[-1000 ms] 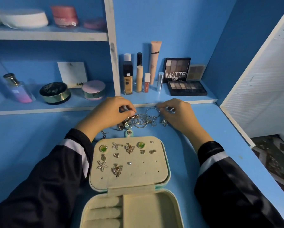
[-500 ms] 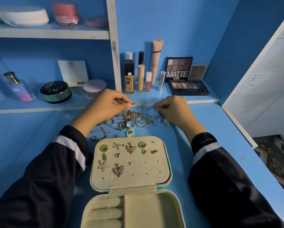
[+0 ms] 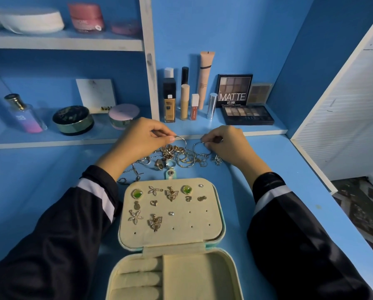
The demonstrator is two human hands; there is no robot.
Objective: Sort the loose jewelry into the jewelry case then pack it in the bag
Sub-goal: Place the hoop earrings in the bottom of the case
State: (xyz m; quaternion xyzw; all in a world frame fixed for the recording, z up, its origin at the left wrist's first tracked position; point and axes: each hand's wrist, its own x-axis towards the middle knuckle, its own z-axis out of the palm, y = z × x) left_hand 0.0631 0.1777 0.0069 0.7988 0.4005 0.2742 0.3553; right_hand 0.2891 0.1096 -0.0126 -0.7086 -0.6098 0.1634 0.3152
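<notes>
Blue worktop (image 3: pixel 51 191), centre frame. Left grip (image 3: pixel 142 141) pinching silver hoop (image 3: pixel 182 140), right grip (image 3: pixel 226 144) pinching second hoop (image 3: pixel 199 148); raised from loose jewelry pile (image 3: pixel 181 158) since a second ago. Freed as pair; likely next into open jewelry case (image 3: pixel 198 224), lower centre.

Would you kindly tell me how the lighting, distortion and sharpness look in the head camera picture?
Head view: dim, bluish light; wide-angle distortion bows the shelf edge; sleeves go near black; the loose jewelry glints but blurs together; the left hand and right hand each pinch a soft-edged hoop; the jewelry case is evenly lit.
</notes>
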